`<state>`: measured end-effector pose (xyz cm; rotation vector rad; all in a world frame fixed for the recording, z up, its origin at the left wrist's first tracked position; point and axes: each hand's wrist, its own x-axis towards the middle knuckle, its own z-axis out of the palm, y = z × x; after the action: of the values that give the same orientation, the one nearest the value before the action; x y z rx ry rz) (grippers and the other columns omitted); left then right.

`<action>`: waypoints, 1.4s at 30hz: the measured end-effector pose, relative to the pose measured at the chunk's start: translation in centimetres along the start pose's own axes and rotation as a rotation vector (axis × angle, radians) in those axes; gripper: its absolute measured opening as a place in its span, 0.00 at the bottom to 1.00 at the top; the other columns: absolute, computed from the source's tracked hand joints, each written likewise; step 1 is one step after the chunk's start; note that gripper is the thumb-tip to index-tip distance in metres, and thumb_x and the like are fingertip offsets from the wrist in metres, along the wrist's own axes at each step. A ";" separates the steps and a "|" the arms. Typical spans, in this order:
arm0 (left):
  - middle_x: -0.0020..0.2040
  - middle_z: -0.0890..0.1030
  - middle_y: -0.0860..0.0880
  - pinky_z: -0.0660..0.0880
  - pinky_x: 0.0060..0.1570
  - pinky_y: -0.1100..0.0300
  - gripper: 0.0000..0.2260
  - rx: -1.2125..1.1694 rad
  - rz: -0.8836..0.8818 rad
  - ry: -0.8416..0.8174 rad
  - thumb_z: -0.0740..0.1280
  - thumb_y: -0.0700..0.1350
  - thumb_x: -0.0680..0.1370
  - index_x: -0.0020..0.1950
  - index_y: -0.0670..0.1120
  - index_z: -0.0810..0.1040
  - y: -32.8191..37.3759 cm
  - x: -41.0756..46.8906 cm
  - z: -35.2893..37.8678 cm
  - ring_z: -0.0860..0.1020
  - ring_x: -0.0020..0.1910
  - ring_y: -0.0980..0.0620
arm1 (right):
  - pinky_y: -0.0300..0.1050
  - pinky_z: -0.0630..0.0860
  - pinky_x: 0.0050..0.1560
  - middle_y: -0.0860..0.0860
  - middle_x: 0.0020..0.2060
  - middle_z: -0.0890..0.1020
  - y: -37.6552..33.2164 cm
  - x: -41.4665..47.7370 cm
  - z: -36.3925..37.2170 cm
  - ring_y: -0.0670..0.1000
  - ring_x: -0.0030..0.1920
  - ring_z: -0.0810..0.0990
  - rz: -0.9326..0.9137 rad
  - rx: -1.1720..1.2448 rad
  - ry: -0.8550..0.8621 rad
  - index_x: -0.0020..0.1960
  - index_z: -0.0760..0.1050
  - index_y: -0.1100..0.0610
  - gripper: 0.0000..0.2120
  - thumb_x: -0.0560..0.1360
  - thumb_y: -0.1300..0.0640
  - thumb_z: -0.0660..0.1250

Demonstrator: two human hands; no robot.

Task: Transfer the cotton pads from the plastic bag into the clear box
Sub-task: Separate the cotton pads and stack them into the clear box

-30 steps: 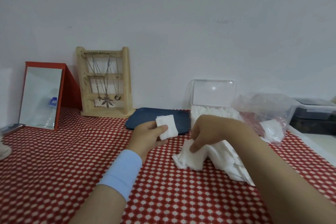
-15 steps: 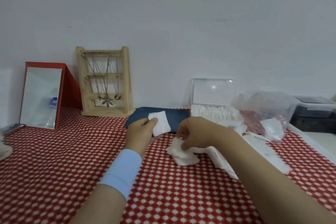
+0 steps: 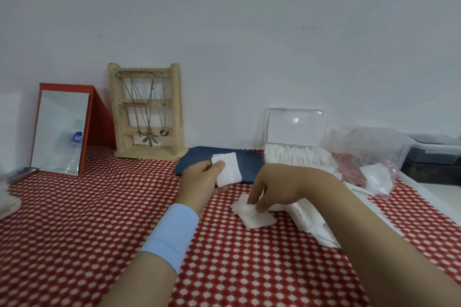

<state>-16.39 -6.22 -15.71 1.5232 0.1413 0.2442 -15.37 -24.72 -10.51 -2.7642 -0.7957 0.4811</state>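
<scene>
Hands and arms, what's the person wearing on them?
The left hand is bare, with a plain light-blue cloth wristband round the wrist behind it. The right hand and its forearm are bare: no sleeve, watch or band shows. No rings show on either hand.

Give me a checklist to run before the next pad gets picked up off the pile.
1. Left hand grip on the held pads: ok, thumb pinches them.
2. Right hand on the top pad: ok, fingertips pinch it.
3. Only one pad taken: cannot tell.
4. Pile within reach: ok, beside the right hand.
5. Clear box lid open: ok, it stands upright.
</scene>
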 end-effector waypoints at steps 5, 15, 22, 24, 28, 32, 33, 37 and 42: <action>0.54 0.82 0.46 0.84 0.46 0.55 0.07 0.059 0.001 -0.024 0.67 0.44 0.82 0.45 0.48 0.81 -0.1 -0.1 0.1 0.81 0.56 0.46 | 0.38 0.75 0.57 0.41 0.44 0.86 0.7 0.3 0.2 0.42 0.44 0.85 -0.008 0.091 0.022 0.57 0.85 0.49 0.09 0.79 0.54 0.69; 0.52 0.83 0.43 0.82 0.38 0.60 0.07 0.035 0.008 0.043 0.68 0.43 0.81 0.46 0.42 0.82 -0.1 0.1 -0.1 0.82 0.54 0.47 | 0.37 0.78 0.53 0.43 0.46 0.87 0.3 0.5 0.4 0.41 0.42 0.85 -0.063 0.199 0.060 0.56 0.85 0.50 0.11 0.80 0.58 0.66; 0.51 0.83 0.44 0.83 0.42 0.57 0.08 0.063 -0.006 0.028 0.67 0.43 0.82 0.45 0.43 0.82 -0.1 -0.1 -0.1 0.82 0.53 0.46 | 0.29 0.67 0.45 0.32 0.51 0.77 0.9 0.4 0.6 0.32 0.45 0.72 -0.046 -0.038 0.001 0.63 0.81 0.44 0.23 0.72 0.62 0.75; 0.50 0.83 0.42 0.82 0.40 0.58 0.08 0.063 -0.007 0.033 0.67 0.43 0.82 0.46 0.41 0.82 -0.1 0.0 -0.1 0.82 0.53 0.45 | 0.31 0.66 0.43 0.33 0.43 0.76 0.7 0.9 1.2 0.35 0.41 0.72 -0.035 -0.006 0.075 0.57 0.83 0.44 0.13 0.74 0.57 0.74; 0.50 0.82 0.34 0.84 0.47 0.45 0.14 0.051 0.000 0.070 0.69 0.45 0.80 0.50 0.32 0.80 0.0 0.0 -0.2 0.83 0.51 0.40 | 0.38 0.63 0.37 0.43 0.27 0.66 0.6 1.5 1.4 0.43 0.28 0.64 -0.049 0.160 0.236 0.29 0.66 0.51 0.22 0.78 0.53 0.70; 0.48 0.81 0.32 0.79 0.52 0.34 0.21 0.153 0.085 0.149 0.68 0.54 0.73 0.47 0.33 0.79 -0.4 0.4 -0.8 0.80 0.42 0.40 | 0.45 0.76 0.38 0.55 0.35 0.76 0.8 1.1 0.8 0.50 0.34 0.78 -0.089 0.439 0.340 0.42 0.74 0.68 0.17 0.80 0.54 0.68; 0.47 0.81 0.32 0.79 0.52 0.35 0.19 0.158 0.081 0.158 0.68 0.52 0.75 0.45 0.34 0.79 -0.5 0.5 -1.0 0.80 0.42 0.42 | 0.45 0.78 0.38 0.58 0.37 0.80 0.9 1.0 0.7 0.53 0.36 0.83 -0.086 0.522 0.350 0.46 0.76 0.69 0.15 0.80 0.55 0.67; 0.48 0.83 0.37 0.82 0.52 0.39 0.11 0.105 0.037 0.137 0.68 0.46 0.79 0.41 0.40 0.81 -0.1 0.3 -0.8 0.83 0.50 0.38 | 0.43 0.80 0.37 0.59 0.44 0.86 1.0 0.9 0.7 0.56 0.42 0.86 -0.091 0.683 0.309 0.54 0.81 0.62 0.06 0.79 0.62 0.68; 0.46 0.83 0.40 0.84 0.47 0.47 0.10 0.104 0.060 0.128 0.68 0.43 0.81 0.44 0.37 0.82 0.2 -0.1 -0.5 0.83 0.48 0.42 | 0.38 0.79 0.41 0.47 0.39 0.86 1.3 1.3 0.8 0.45 0.39 0.84 -0.044 0.568 0.365 0.44 0.85 0.54 0.03 0.71 0.60 0.76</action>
<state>-16.62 -5.72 -15.54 1.6168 0.2133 0.3877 -14.03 -25.00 -11.95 -2.2072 -0.5264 0.1476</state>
